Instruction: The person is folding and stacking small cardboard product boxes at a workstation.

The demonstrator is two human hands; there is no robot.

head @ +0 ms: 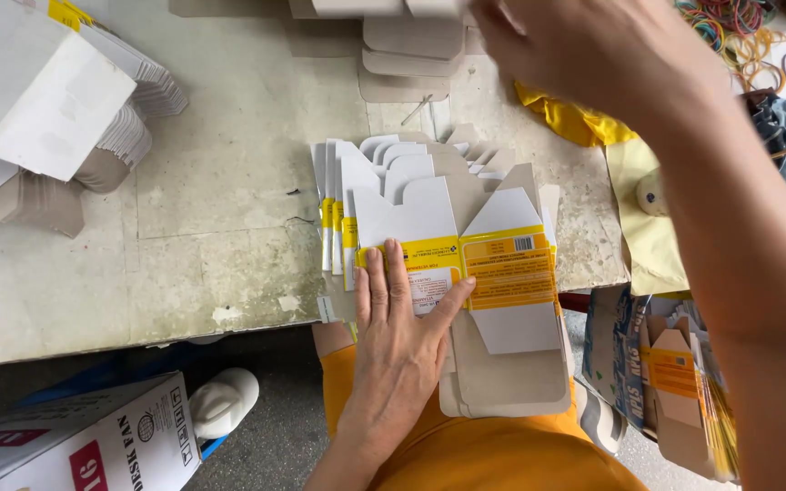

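Note:
My left hand (402, 327) lies flat, fingers apart, on the top flat carton blank (466, 264), a white and yellow unfolded box with an orange printed panel. Under it sits a fanned stack of similar blanks (357, 182) at the table's front edge, partly overhanging my lap. My right hand (584, 45) reaches far up to another pile of grey card blanks (407, 55) at the top of the view; its fingertips are blurred and cut off by the frame edge, so what it holds is unclear.
A worn pale table (220, 182) carries stacks of white folded cartons (56, 91) at the left. Yellow cloth (575, 118) and coloured rubber bands (739, 27) lie at right. A printed cardboard box (93, 436) stands on the floor; more blanks (675, 382) sit at lower right.

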